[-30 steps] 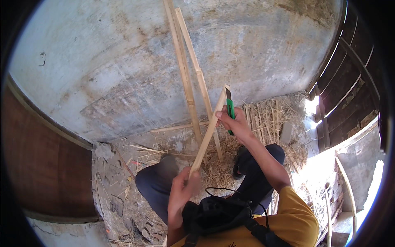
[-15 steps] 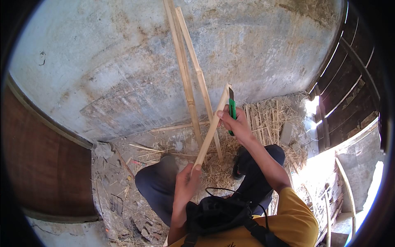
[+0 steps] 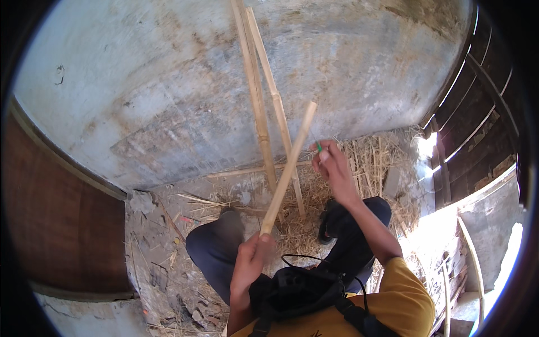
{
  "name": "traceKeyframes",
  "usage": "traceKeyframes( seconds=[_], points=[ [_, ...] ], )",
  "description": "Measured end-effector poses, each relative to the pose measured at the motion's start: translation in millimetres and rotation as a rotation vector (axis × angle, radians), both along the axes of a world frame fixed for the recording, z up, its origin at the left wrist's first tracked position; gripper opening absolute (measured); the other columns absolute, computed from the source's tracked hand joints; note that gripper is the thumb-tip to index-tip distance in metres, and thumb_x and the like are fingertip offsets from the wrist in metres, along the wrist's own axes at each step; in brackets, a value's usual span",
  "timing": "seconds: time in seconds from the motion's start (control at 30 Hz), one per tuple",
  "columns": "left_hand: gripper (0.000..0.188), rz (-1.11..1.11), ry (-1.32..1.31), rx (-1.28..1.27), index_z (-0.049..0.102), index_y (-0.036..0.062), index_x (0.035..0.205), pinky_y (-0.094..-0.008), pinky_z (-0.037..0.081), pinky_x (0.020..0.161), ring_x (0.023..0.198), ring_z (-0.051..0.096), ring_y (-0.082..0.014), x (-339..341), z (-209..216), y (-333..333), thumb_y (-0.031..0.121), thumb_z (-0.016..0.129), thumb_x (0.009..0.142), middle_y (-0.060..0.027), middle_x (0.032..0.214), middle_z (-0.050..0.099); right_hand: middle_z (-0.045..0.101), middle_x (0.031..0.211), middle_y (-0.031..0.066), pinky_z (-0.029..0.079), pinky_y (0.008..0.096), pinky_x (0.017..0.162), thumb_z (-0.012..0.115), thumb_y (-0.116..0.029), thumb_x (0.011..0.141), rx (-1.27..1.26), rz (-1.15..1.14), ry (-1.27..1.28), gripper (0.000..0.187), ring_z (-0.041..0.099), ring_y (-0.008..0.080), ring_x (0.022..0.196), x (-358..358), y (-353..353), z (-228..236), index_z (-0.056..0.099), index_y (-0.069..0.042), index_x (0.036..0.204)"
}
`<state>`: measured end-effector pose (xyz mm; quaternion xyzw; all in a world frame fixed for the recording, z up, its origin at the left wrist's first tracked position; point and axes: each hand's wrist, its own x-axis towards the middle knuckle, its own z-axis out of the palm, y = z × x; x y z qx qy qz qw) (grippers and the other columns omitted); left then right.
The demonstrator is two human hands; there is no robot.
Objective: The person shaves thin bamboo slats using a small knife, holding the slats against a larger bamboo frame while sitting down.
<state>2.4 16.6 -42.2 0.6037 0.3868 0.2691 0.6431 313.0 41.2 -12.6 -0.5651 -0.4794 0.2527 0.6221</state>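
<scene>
A pale bamboo strip (image 3: pixel 292 159) slants up and away from my left hand (image 3: pixel 251 257), which is closed around its near end. To the right of the strip, my right hand (image 3: pixel 335 168) is closed on a green utility knife (image 3: pixel 319 146). Only a small green part of the knife shows; my fingers hide the rest and I cannot see its blade. The right hand is apart from the strip.
Two long bamboo poles, a thicker one (image 3: pixel 258 112) and a thinner one (image 3: pixel 275 92), lean on the stained wall (image 3: pixel 185 84). Shavings (image 3: pixel 297 238) litter the floor between my feet. A brown panel (image 3: pixel 67 213) stands left; slatted boards (image 3: pixel 477 123) are at right.
My right hand has come off the strip and turned, so the knife's blade no longer shows. The strip's far end has shifted slightly upward, while my left hand keeps its grip.
</scene>
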Motion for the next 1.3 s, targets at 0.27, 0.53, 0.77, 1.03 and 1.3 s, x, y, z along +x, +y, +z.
traceKeyframes(
  seconds=[0.27,0.53,0.77,1.03,1.3],
  points=[
    [0.038,0.132,0.019,0.046,0.066,0.0015,0.097,-0.0283,0.033,0.055,0.062,0.042,-0.0021,2.2,25.7,0.0,0.03,0.053,0.119,0.0066,0.065,0.048,0.066,0.077,0.0028,0.055,0.0377,0.055,0.081,-0.038,0.096,0.162,0.167,-0.838,0.032,0.068,0.0251,0.06,-55.6,-59.7,-12.8,0.078,-0.016,0.119],
    [0.036,0.135,0.055,0.107,0.064,0.0014,0.099,-0.0287,0.035,0.056,0.063,0.043,-0.0035,4.2,33.7,-5.8,0.029,0.052,0.119,0.0039,0.066,0.048,0.063,0.073,-0.0007,0.052,0.0347,0.051,0.084,-0.036,0.093,0.167,0.113,-0.937,0.032,0.064,0.0203,0.055,-59.9,-64.1,-1.8,0.08,-0.019,0.121],
    [0.037,0.14,0.035,0.106,0.059,0.0044,0.095,-0.0254,0.031,0.055,0.062,0.038,-0.002,7.2,45.2,-10.9,0.029,0.049,0.121,0.0062,0.07,0.046,0.057,0.07,-0.0015,0.046,0.0344,0.05,0.089,-0.039,0.087,0.222,0.04,-0.984,0.045,0.057,0.0185,0.052,-64.0,-65.4,1.5,0.081,-0.017,0.125],
    [0.035,0.126,0.061,0.129,0.063,-0.0019,0.103,-0.0297,0.038,0.057,0.066,0.044,-0.0051,-1.3,42.8,-11.9,0.026,0.05,0.119,0.0011,0.069,0.051,0.062,0.073,-0.0001,0.048,0.0346,0.051,0.088,-0.034,0.088,0.195,0.034,-1.003,0.041,0.06,0.0185,0.055,-66.4,-67.0,8.0,0.082,-0.017,0.125],
    [0.032,0.081,0.091,0.087,0.064,-0.0018,0.103,-0.0308,0.038,0.056,0.063,0.044,-0.0062,-19.9,28.2,-37.4,0.023,0.052,0.119,0.0008,0.068,0.05,0.081,0.097,0.0085,0.057,0.0358,0.057,0.082,-0.028,0.097,0.119,-0.309,-0.682,0.03,0.072,0.0267,0.064,-5.7,-37.2,4.8,0.082,-0.015,0.124]
  ],
)
